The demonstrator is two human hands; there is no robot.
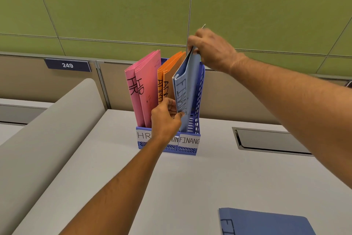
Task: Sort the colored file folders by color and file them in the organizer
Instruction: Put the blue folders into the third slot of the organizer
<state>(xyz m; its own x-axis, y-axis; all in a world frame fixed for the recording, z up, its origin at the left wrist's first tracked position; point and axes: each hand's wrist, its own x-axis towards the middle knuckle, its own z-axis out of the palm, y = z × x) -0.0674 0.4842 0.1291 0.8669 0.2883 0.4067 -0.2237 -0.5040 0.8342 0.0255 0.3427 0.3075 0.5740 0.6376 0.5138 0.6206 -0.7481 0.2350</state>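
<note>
Folders stand upright in a blue mesh organizer [196, 126] at about 12 o'clock on the grey desk [190, 187], close against the partition. Its three slots carry white labels on the front; "HR" shows at 9 o'clock of the rack, "FINANC" at 3 o'clock, and the middle label is mostly covered by a forearm.

Two pink folders [144, 86] marked "HR" fill the slot at 9 o'clock, leaning slightly that way. Two orange folders [171, 74] lettered "ADM" sit in the centre slot. A light blue folder [187, 82] marked "FINANCE" stands in the slot at 3 o'clock, its lower end down inside the rack and its top tilted toward 1 o'clock.

The right hand [213, 51] grasps the top edge of the light blue folder, fingers curled over it from above. The left hand [165, 118] pinches the same folder's lower front edge, thumb against the spine, in front of the orange pair.

At 5 o'clock, at the bottom of the view, a darker blue folder [266, 223] lies flat on the desk, well apart from the rack, with black lettering starting "FI" at its near edge. A recessed cable hatch [270, 142] is set into the desk at 3 o'clock. A blue plate reading "249" [67, 65] hangs on the partition at 10 o'clock, below the green wall panels [114, 6]
</note>
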